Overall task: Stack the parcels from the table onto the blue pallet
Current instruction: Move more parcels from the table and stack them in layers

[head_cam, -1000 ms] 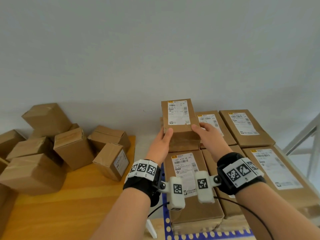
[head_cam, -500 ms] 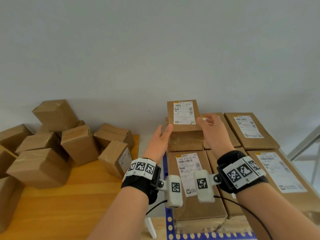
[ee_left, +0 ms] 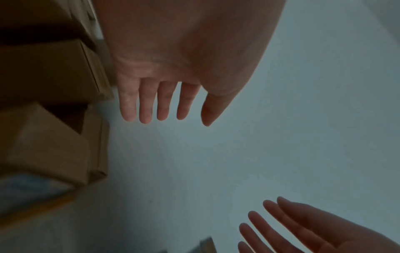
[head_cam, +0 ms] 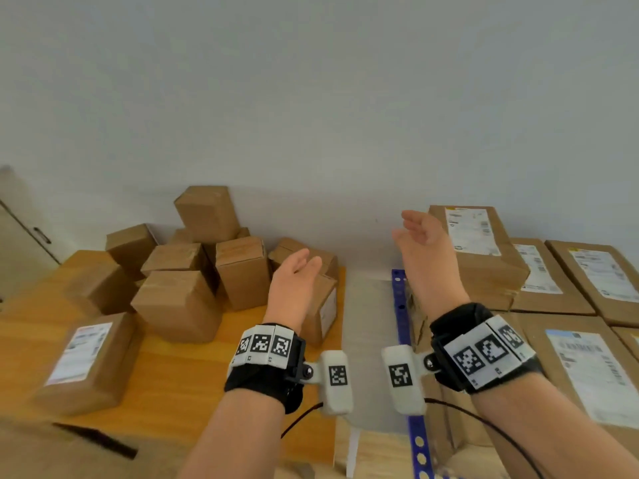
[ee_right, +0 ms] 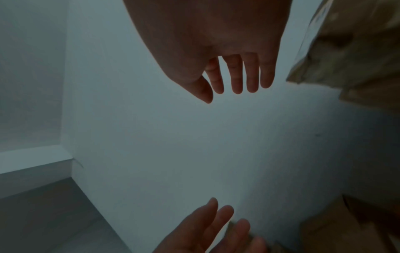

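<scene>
Several brown cardboard parcels (head_cam: pixel 179 302) are heaped on the wooden table (head_cam: pixel 166 385) at the left. On the right, labelled parcels (head_cam: pixel 584 361) lie packed on the blue pallet (head_cam: pixel 401 305), and one more parcel (head_cam: pixel 477 250) rests on top of them at the back. My left hand (head_cam: pixel 297 271) is open and empty, raised over the table's right end in front of the heap. My right hand (head_cam: pixel 418 236) is open and empty too, just left of the top parcel and apart from it. Both wrist views show straight fingers (ee_left: pixel 149 104) and nothing held (ee_right: pixel 238 77).
A plain grey wall stands behind everything. A labelled parcel (head_cam: pixel 86 361) sits alone near the table's front left. A narrow gap of pale floor (head_cam: pixel 366 323) separates table and pallet. A door edge (head_cam: pixel 24 236) shows at far left.
Both hands have let go of the small labelled parcel, left on top of the pallet stack, and swung left toward the table. My head has turned left as well.
</scene>
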A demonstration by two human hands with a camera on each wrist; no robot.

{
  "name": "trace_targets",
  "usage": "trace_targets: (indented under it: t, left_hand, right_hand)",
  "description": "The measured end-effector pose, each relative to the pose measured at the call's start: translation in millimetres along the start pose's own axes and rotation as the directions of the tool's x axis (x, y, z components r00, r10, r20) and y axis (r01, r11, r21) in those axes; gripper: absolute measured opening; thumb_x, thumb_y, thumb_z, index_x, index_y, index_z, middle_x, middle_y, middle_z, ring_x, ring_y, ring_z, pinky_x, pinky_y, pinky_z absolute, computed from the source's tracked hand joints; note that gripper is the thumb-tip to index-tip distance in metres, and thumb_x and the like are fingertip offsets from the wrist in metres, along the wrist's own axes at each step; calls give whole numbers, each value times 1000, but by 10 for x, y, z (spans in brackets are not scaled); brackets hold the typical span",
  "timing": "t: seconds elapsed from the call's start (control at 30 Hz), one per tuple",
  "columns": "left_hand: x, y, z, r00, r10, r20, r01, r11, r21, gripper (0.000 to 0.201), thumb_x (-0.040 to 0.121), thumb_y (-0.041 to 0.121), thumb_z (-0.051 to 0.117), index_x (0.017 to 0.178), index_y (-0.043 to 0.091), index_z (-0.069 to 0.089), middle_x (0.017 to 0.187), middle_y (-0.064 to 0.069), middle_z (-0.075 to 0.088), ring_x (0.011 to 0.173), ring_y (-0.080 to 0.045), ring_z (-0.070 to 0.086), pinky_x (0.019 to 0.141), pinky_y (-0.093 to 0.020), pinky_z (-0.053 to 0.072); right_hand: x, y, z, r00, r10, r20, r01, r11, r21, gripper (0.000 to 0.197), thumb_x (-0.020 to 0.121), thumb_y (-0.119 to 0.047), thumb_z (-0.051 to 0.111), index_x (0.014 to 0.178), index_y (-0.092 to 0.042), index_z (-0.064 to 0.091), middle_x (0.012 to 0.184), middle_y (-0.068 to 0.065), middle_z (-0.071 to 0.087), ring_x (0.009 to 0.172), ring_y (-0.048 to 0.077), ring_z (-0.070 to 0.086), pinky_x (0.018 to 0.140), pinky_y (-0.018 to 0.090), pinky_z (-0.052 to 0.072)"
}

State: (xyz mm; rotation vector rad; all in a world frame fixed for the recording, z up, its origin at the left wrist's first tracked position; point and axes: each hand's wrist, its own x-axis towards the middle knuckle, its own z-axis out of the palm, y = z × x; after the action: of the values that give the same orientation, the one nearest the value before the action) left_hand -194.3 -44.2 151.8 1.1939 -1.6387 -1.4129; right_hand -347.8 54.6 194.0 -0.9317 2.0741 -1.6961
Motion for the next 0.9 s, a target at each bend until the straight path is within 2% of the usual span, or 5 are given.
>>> trace_targets:
  t: [0.23,0.5,0.6,0.73,0.9]
  left_hand:
    - [259,-414,-1362,993,-8,-121,32,980,195,39,100,27,48,139,23,50,140,4,52,126,-13,47,96,-23,33]
    - [653,-1003,-2591,960,6,-279,99,927,361,36,99,27,49,135,24,52,138,-2,53,125,-19,50,106,-40,40]
    - [789,-1202,-2869,980,15,-196,78,887,456,38,100,25,47,138,24,48,152,-4,37,139,-21,36,114,-44,31]
    - [921,-1380,-3046,994,-82,-68,105,863,494,51,102,25,44,150,31,28,163,-4,7,149,-23,13,118,-43,20]
    - [954,-1545,-3118,984,-180,15,144,831,537,59,103,28,39,156,23,14,163,-1,-5,149,-23,9,117,-39,18]
  right_hand:
    - [-262,-154,1223,989,85,122,-84,996,-14,40,99,-23,54,138,-21,48,135,-2,53,122,12,49,98,27,40]
    - [-580,-123,2535,945,172,279,-141,982,-127,45,98,-28,55,142,-24,45,136,-4,54,119,12,51,94,26,39]
    - [-713,-90,2944,896,218,386,-152,969,-194,51,99,-31,55,147,-25,38,143,-2,48,123,13,48,95,26,40]
    - [-850,-14,3369,835,265,482,-101,935,-339,59,100,-33,53,153,-22,29,155,0,37,139,18,38,107,29,33]
    - [-926,34,3705,773,358,524,-115,891,-439,64,101,-32,50,156,-18,20,160,4,27,145,22,30,112,32,29]
